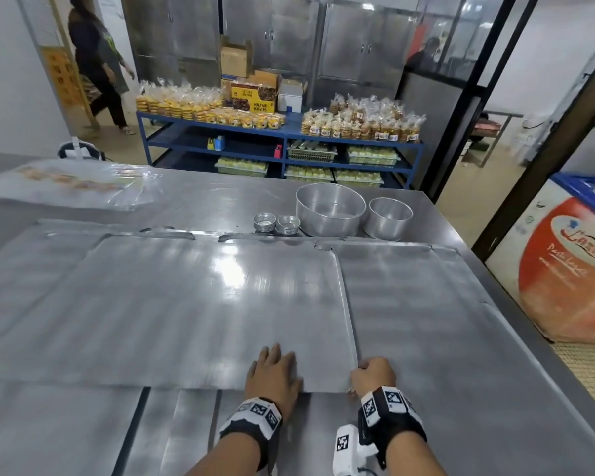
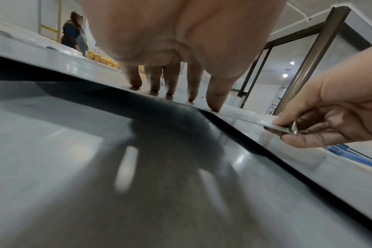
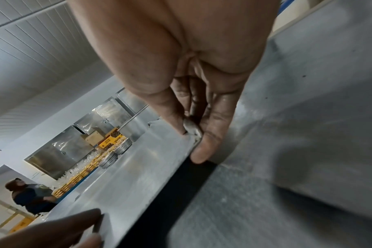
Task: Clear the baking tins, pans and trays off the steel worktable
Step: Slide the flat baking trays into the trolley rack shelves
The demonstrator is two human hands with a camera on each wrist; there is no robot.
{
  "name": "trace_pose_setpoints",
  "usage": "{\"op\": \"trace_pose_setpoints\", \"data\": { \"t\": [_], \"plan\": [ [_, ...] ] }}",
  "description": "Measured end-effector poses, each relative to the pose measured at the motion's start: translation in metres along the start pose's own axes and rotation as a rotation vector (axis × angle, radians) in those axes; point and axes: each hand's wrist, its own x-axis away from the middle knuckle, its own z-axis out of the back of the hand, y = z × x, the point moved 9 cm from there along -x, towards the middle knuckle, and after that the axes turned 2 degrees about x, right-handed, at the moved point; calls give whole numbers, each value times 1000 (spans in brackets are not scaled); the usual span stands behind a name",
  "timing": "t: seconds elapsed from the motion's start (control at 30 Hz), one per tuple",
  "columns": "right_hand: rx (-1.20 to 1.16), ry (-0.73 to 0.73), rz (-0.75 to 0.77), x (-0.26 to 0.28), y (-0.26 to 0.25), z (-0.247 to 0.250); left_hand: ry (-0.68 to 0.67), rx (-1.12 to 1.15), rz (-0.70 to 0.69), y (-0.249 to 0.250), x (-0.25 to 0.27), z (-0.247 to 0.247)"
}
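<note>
A large flat aluminium baking tray (image 1: 186, 304) lies on top of other flat trays on the steel worktable (image 1: 203, 201). My left hand (image 1: 275, 369) rests flat on the tray near its front edge, and its straight fingertips (image 2: 136, 83) touch the top. My right hand (image 1: 373, 376) pinches the tray's front right corner between thumb and fingers (image 3: 191, 134). In the left wrist view the tray (image 2: 53, 57) is raised at the front, with a dark gap under its edge. More flat trays lie to the right (image 1: 426, 304), to the left (image 1: 31, 269) and in front (image 1: 66, 424).
At the back of the table stand two round cake tins (image 1: 330, 209) (image 1: 387, 218) and two stacks of small tart tins (image 1: 264, 222). Clear plastic bags (image 1: 66, 183) lie at the back left. Beyond are a blue rack (image 1: 279, 139), a freezer (image 1: 564, 269) and a walking person (image 1: 97, 63).
</note>
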Motion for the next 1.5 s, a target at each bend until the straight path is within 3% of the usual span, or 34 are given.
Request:
{"op": "trace_pose_setpoints", "data": {
  "t": [0.13, 0.3, 0.57, 0.77, 0.9, 1.0, 1.1, 1.3, 1.5],
  "plan": [
    [-88, -54, -3, 21, 1, -7, 117, 44, 163, -22, 25, 11],
    [-51, -227, 72, 17, 18, -38, 239, 202, 502, -53, 73, 17],
    [-53, -630, 49, 110, 27, -48, 500, 649, 926, -62, 172, 5],
    [-213, -815, -72, 159, 53, -51, 467, 951, 989, -62, 210, -31],
    [-221, -875, -84, 177, 65, -57, 389, 980, 992, -51, 224, -42],
    [-206, -835, -55, 181, 71, -59, 369, 1003, 1016, -49, 239, -41],
    [-334, -777, -55, 186, 70, -56, 368, 1045, 1064, -65, 255, -38],
    [-420, -566, -35, 175, 61, -54, 369, 1083, 999, -148, 272, -52],
    [-173, -407, 7, 187, 63, -54, 324, 1073, 974, -196, 351, -31]
  ]
}}
